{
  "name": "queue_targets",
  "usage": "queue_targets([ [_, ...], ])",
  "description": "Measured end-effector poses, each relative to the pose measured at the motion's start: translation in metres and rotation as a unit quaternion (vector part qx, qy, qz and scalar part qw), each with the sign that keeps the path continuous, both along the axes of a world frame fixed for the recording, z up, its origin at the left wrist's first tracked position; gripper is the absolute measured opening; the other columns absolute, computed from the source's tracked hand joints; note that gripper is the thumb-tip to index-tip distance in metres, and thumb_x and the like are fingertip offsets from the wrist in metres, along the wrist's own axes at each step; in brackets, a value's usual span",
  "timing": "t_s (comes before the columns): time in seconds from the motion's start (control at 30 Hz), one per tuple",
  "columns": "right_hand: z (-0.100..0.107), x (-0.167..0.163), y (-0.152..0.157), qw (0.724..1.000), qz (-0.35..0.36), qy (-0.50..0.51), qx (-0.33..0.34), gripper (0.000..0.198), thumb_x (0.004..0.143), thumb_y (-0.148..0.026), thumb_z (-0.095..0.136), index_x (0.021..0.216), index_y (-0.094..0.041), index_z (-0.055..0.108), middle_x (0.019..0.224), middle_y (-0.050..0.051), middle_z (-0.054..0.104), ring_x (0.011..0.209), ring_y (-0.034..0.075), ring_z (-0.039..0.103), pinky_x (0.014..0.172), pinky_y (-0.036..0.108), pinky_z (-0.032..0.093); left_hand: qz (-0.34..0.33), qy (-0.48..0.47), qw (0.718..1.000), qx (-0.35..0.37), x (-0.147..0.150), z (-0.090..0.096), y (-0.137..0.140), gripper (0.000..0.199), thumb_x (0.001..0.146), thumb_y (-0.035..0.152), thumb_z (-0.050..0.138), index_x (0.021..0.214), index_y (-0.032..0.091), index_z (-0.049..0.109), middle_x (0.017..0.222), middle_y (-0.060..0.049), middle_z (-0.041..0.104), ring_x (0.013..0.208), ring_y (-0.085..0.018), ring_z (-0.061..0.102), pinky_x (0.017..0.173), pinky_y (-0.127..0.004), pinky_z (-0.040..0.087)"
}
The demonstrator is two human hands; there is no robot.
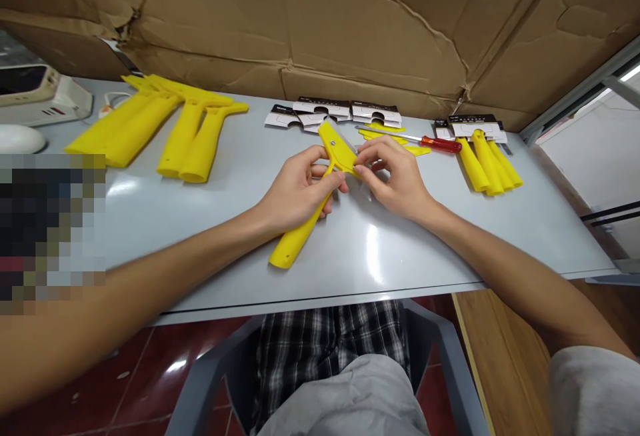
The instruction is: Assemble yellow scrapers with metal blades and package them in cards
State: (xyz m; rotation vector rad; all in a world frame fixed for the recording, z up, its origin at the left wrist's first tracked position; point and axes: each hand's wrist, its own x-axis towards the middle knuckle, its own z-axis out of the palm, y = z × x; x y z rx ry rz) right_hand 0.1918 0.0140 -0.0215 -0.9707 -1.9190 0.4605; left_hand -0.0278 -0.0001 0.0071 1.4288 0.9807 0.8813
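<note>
A yellow plastic scraper (296,241) lies slantwise over the table in front of me, its wide head up and its hollow handle end towards me. My left hand (299,188) is wrapped round its neck, just below the head. A small screw (333,143) shows in the head, and a thin metal blade edge runs along its upper right side. My right hand (395,173) pinches the right corner of the head; its fingertips partly hide that corner. Just beyond the right hand lies a screwdriver (440,145) with a red handle, across flat yellow pieces (420,151).
Several yellow scraper handles (195,136) lie at the left. Black-and-white cards (325,111) lie along the back, and carded yellow scrapers (483,163) at the right. Cardboard (350,29) walls off the back. A white device (70,99) stands far left; the grey table's (430,256) front edge is near my lap.
</note>
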Motion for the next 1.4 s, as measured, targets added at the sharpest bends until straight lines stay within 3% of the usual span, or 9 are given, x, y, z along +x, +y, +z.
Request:
queue_targets([
  [0.1, 0.001, -0.002, 0.0, 0.998, -0.005, 0.033, -0.05, 0.015, 0.097, -0.032, 0.072, 0.105, -0.019, 0.071, 0.114, 0.007, 0.071, 0.085, 0.013, 0.065, 0.075, 0.03, 0.059, 0.001, 0.002, 1.0, 0.004, 0.0, 0.0, 0.0, 0.027, 0.091, 0.024, 0.076, 0.115, 0.018, 0.064, 0.08, 0.0, 0.074, 0.045, -0.011, 0.06, 0.041, -0.024, 0.052],
  [0.27, 0.003, -0.003, -0.001, 0.986, -0.007, 0.083, -0.146, 0.02, 0.095, -0.034, 0.075, 0.108, -0.019, 0.068, 0.112, 0.005, 0.072, 0.073, 0.01, 0.063, 0.069, 0.028, 0.056, 0.0, 0.012, 1.0, 0.01, -0.001, -0.002, 0.0, 0.025, 0.092, 0.024, 0.075, 0.114, 0.019, 0.065, 0.081, 0.0, 0.075, 0.046, -0.011, 0.061, 0.042, -0.024, 0.052],
  [0.43, 0.005, -0.005, -0.003, 0.991, -0.011, 0.077, -0.107, 0.015, 0.093, -0.028, 0.075, 0.101, -0.019, 0.067, 0.109, 0.005, 0.071, 0.077, 0.01, 0.065, 0.071, 0.028, 0.057, -0.004, 0.019, 1.0, 0.02, -0.002, -0.001, -0.001, 0.024, 0.093, 0.025, 0.075, 0.113, 0.019, 0.065, 0.081, -0.001, 0.076, 0.047, -0.012, 0.061, 0.044, -0.025, 0.053],
  [0.5, 0.006, -0.005, -0.003, 0.988, -0.01, 0.087, -0.13, 0.016, 0.092, -0.028, 0.076, 0.102, -0.019, 0.067, 0.107, 0.004, 0.071, 0.076, 0.01, 0.064, 0.07, 0.028, 0.058, -0.004, 0.022, 1.0, 0.019, -0.001, 0.001, -0.001, 0.024, 0.093, 0.026, 0.075, 0.114, 0.018, 0.065, 0.082, -0.001, 0.077, 0.047, -0.012, 0.061, 0.044, -0.025, 0.053],
  [0.67, 0.008, -0.001, 0.001, 0.945, 0.025, 0.205, -0.253, 0.031, 0.092, -0.04, 0.083, 0.108, -0.021, 0.064, 0.114, 0.005, 0.074, 0.087, 0.014, 0.074, 0.078, 0.032, 0.068, -0.005, 0.01, 1.0, 0.006, -0.002, 0.004, 0.0, 0.028, 0.092, 0.028, 0.076, 0.116, 0.018, 0.066, 0.082, -0.002, 0.077, 0.047, -0.012, 0.061, 0.043, -0.026, 0.052],
  [0.83, 0.012, 0.01, 0.008, 0.903, 0.06, 0.236, -0.353, 0.057, 0.081, -0.049, 0.097, 0.116, -0.022, 0.06, 0.083, -0.001, 0.073, 0.078, 0.017, 0.078, 0.076, 0.034, 0.07, 0.01, 0.001, 1.0, -0.001, -0.002, 0.004, 0.001, 0.031, 0.089, 0.03, 0.077, 0.115, 0.019, 0.066, 0.081, -0.002, 0.077, 0.046, -0.013, 0.061, 0.043, -0.026, 0.05],
  [0.97, 0.017, 0.012, 0.007, 0.893, 0.064, 0.253, -0.368, 0.063, 0.07, -0.045, 0.105, 0.111, -0.021, 0.063, 0.081, -0.001, 0.073, 0.075, 0.017, 0.078, 0.073, 0.033, 0.068, 0.027, 0.005, 1.0, 0.005, -0.001, 0.004, -0.001, 0.03, 0.089, 0.031, 0.078, 0.113, 0.019, 0.066, 0.082, -0.002, 0.078, 0.045, -0.013, 0.061, 0.044, -0.027, 0.05],
  [1.23, 0.018, 0.008, 0.005, 0.897, 0.061, 0.26, -0.351, 0.057, 0.068, -0.035, 0.103, 0.102, -0.021, 0.06, 0.072, -0.006, 0.068, 0.062, 0.014, 0.071, 0.062, 0.029, 0.062, 0.019, 0.021, 0.999, 0.016, -0.001, 0.005, -0.003, 0.024, 0.092, 0.028, 0.074, 0.112, 0.016, 0.068, 0.083, -0.004, 0.079, 0.044, -0.012, 0.06, 0.044, -0.026, 0.052],
  [1.4, 0.019, 0.011, 0.006, 0.907, 0.052, 0.24, -0.343, 0.061, 0.065, -0.035, 0.105, 0.099, -0.021, 0.057, 0.073, -0.006, 0.069, 0.061, 0.013, 0.07, 0.061, 0.028, 0.062, 0.02, 0.057, 0.998, -0.005, -0.002, 0.01, 0.0, 0.04, 0.083, 0.029, 0.087, 0.118, 0.015, 0.073, 0.084, -0.002, 0.075, 0.046, -0.012, 0.062, 0.044, -0.026, 0.054],
])
